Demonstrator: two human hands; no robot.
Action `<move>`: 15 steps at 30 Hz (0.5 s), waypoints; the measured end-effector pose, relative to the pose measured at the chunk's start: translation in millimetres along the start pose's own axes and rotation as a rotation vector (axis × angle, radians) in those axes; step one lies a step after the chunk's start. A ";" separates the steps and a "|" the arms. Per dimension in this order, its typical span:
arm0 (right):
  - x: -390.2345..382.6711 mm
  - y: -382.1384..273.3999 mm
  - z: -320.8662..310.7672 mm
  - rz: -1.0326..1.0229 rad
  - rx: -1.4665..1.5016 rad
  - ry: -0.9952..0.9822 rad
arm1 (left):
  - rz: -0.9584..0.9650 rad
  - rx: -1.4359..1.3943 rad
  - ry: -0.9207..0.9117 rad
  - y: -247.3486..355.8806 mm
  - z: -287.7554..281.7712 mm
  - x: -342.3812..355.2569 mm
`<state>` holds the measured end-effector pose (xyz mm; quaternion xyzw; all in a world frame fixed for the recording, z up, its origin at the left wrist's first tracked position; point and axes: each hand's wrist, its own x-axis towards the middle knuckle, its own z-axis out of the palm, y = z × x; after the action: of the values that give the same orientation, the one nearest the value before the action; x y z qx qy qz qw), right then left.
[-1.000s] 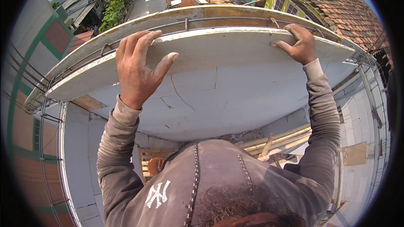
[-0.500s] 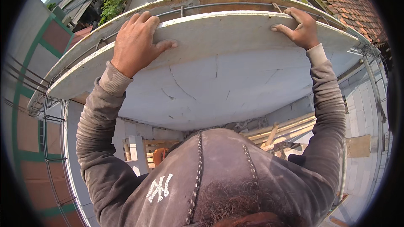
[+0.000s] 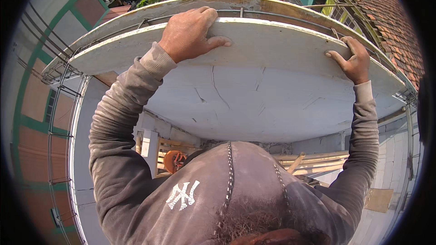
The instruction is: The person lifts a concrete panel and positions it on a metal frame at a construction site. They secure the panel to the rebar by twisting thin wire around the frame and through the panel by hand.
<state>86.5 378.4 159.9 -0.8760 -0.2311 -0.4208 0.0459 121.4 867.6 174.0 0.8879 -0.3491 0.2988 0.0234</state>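
A long pale board (image 3: 272, 41) stands on edge across the far side of a light grey block wall (image 3: 236, 104), level with its top. My left hand (image 3: 188, 34) is wrapped over the board's upper edge left of the middle, with its thumb along the near face. Toward the right end, my right hand (image 3: 354, 59) grips the same edge, fingers over the far side and thumb on the near face. Behind it runs a second board (image 3: 295, 7), with a steel reinforcing bar (image 3: 277, 14) in the gap between the two.
Tied rebar cages (image 3: 54, 109) rise at the left and right corners. Below lie bamboo poles (image 3: 318, 165) and an orange object (image 3: 172, 161), partly hidden by my body. A tiled roof (image 3: 386, 16) lies beyond at right; a green-trimmed building (image 3: 41, 145) stands at left.
The view has turned, so the boards and both hands appear farther right. Both hands keep their places on the board, and the orange object below shows more.
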 end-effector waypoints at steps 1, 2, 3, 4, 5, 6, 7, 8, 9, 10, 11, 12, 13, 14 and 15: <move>3.3 -4.6 -4.9 0.023 -0.004 -0.029 | -0.015 0.022 0.016 -0.5 0.3 -0.8; 8.3 -9.5 -10.9 0.045 -0.015 -0.066 | -0.009 0.005 0.021 -2.3 2.0 -2.0; 8.9 -13.0 -15.0 0.077 -0.027 -0.112 | 0.003 -0.022 0.018 -1.2 3.1 -1.6; 11.1 -13.7 -14.8 0.058 -0.005 -0.089 | 0.002 -0.029 0.020 -1.5 2.8 -1.9; 15.5 -13.3 -14.5 0.046 -0.001 -0.078 | -0.005 -0.016 0.027 -2.7 1.5 -1.9; 18.5 -13.1 -15.0 0.097 0.074 -0.127 | -0.008 -0.023 0.028 -2.9 2.2 -3.1; 22.9 -15.4 -16.5 0.146 0.150 -0.176 | -0.011 -0.031 0.028 -4.3 3.1 -4.4; 28.4 -20.9 -18.7 0.213 0.187 -0.245 | -0.005 -0.034 0.052 -7.5 5.3 -6.4; 30.4 -20.8 -18.5 0.199 0.192 -0.242 | -0.016 -0.025 0.057 -7.3 3.8 -6.6; 31.5 -17.9 -18.5 0.199 0.160 -0.262 | -0.023 -0.039 0.041 -5.5 3.4 -5.1; 32.9 -15.1 -18.1 0.198 0.129 -0.282 | -0.031 -0.054 0.025 -3.9 2.6 -3.7; 34.2 -12.3 -17.7 0.184 0.134 -0.280 | -0.044 -0.046 0.030 -3.4 2.7 -3.1; 35.5 -8.9 -17.3 0.193 0.139 -0.292 | -0.032 -0.051 0.029 -3.0 2.7 -2.5; 37.2 -6.5 -16.9 0.202 0.143 -0.303 | -0.020 -0.056 0.027 -2.9 2.2 -1.9; 42.2 -9.9 -17.3 0.210 0.146 -0.316 | -0.034 -0.050 0.033 -2.0 1.8 -1.1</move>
<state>92.4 397.9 201.9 -0.9448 -0.1727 -0.2530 0.1164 122.9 869.3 172.2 0.8878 -0.3407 0.3044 0.0564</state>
